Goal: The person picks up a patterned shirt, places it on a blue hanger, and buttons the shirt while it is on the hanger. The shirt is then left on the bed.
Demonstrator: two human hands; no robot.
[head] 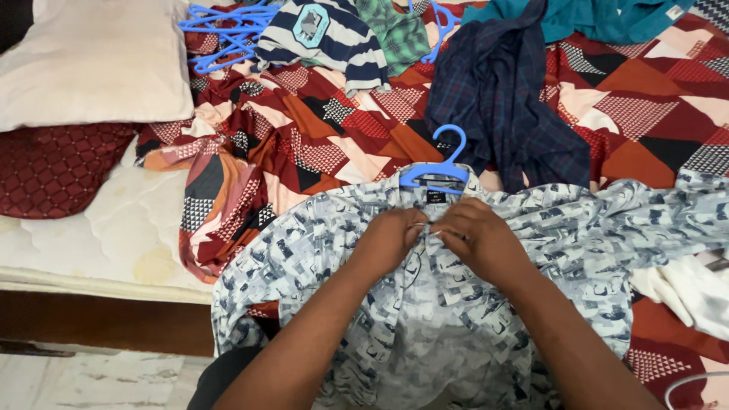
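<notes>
Head view, read from near to far. Both forearms ran up from the lower edge to a grey patterned shirt point(395, 319) spread front-up on the bed. The left hand point(391, 239) and right hand point(478, 239) met at the placket just below the collar, fingers pinched closed on the two front edges; they appeared to be working a top button, though the button itself was too small to make out. A blue hanger point(440, 171) already sat inside the shoulders, its hook standing clear above the collar. Below the hands the front lay closed over but rumpled, and whether its lower buttons were fastened could not be told.

Judged from this, the hanger had been fitted and the fastening at the neck was in hand; the shirt had not yet been lifted from the bed. Beyond it, a dark plaid shirt point(501, 106), a striped top point(326, 38), a green checked garment point(395, 30) and a teal one point(592, 19) lay loose on the patterned bedspread point(334, 129), none on hangers. Spare blue hangers point(224, 34) were heaped at the far left beside a pillow point(91, 61).
</notes>
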